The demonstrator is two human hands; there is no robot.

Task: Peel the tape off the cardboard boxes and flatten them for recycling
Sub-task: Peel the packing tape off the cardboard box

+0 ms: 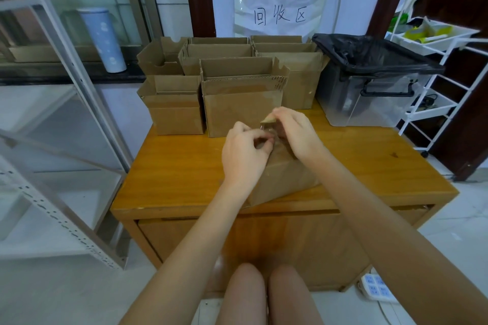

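Both hands, left hand (244, 152) and right hand (293, 130), pinch clear tape (266, 130) off the near box (285, 179); far boxes (243, 103) stand unflattened.

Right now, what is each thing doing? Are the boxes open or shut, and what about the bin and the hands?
Near box: closed, lying under both hands.
Tape: partly peeled, pinched.
Left hand: fingers curled, pinching tape.
Right hand: pinching tape end.
Back boxes: upright, flaps open.
Bin: open, lined with black bag.

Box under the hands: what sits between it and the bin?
Head view: bare wooden tabletop lies between the box and the black-lined bin; nothing stands there.
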